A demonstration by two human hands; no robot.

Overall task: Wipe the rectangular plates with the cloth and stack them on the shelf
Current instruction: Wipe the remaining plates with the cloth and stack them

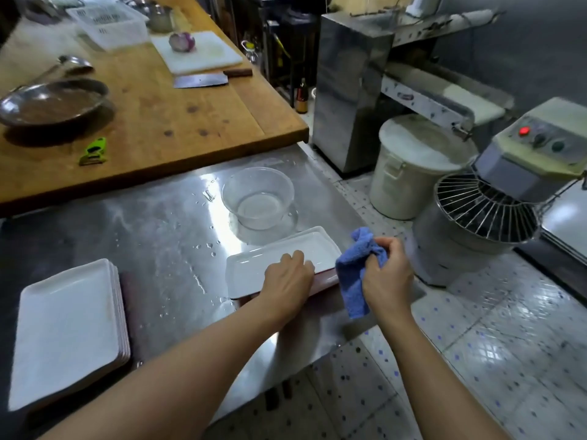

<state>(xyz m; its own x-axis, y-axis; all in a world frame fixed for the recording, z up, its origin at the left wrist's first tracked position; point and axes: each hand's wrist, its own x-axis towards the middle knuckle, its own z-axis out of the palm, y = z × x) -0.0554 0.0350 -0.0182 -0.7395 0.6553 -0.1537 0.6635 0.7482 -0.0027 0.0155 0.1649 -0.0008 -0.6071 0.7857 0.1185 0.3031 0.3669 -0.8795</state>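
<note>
Steel counter (158,217), left hand (287,281) on plate (254,268), right hand (386,274) gripping cloth (354,271)

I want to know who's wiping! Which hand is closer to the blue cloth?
Right. The right hand grips the blue cloth itself; the left hand rests on the top rectangular plate, just beside the cloth.

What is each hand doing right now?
Left hand: open, fingers resting on the top white rectangular plate.
Right hand: grip closed on the blue terry cloth.

White rectangular plates (251,268) flat, seemingly two stacked; second stack (66,328) left; blue cloth (357,268) bunched
</note>
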